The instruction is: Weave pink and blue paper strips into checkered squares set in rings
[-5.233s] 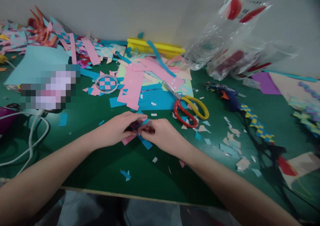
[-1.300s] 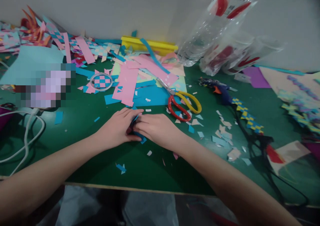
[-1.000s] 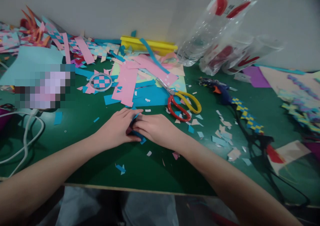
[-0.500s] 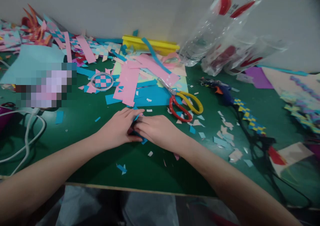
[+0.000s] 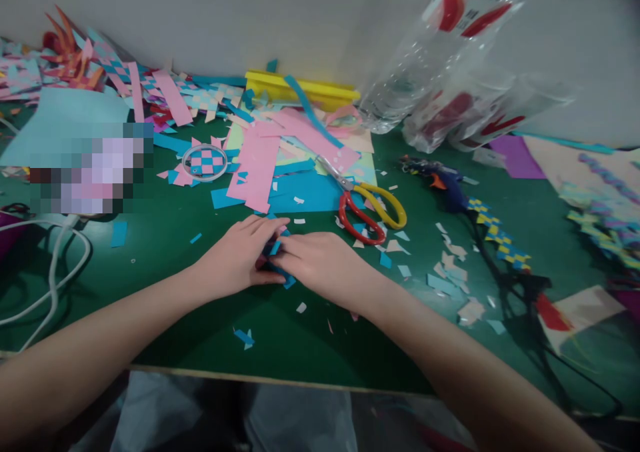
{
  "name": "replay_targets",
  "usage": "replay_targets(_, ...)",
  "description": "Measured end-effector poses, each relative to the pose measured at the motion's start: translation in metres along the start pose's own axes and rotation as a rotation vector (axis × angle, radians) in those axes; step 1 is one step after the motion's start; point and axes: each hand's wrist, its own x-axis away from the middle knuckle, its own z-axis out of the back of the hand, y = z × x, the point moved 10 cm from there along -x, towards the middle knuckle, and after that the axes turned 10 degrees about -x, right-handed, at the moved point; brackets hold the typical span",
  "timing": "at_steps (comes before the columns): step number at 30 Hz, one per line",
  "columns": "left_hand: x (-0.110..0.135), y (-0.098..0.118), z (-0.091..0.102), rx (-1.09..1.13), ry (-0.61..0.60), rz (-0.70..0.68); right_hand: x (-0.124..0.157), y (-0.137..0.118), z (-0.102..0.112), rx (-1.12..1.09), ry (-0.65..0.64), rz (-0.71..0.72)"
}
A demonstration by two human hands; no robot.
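Blue and pink paper strips are pinched between my two hands, low over the green table; much of the paper is hidden by my fingers. My left hand curls around the strips from the left, fingers above and thumb below. From the right, my right hand holds the same paper with bent fingers. Scissors with one red and one yellow handle lie beyond my right hand. Just past my fingers are a blue paper sheet and a broad pink paper strip.
A clear ring lies on a pink and blue woven paper piece. Plastic cups in a bag lean on the wall by a yellow tray. Paper scraps litter the right side. A white cable curls at left.
A blue strip between my hands shows more and has shifted slightly down, as my right fingers moved a little. My left hand stays almost still.
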Motion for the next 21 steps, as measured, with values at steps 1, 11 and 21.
replay_targets(1, 0.0, 0.0, 0.0, 0.0, 0.0, 0.001, 0.0, -0.003, 0.001, 0.032, 0.007, 0.006)
replay_targets(11, 0.0, 0.002, -0.001, 0.005, -0.007, -0.005, -0.005, -0.014, 0.004, 0.156, 0.098, 0.047)
replay_targets(21, 0.004, -0.012, 0.007, 0.181, -0.215, 0.105, -0.001, -0.002, -0.003, 0.084, -0.012, -0.003)
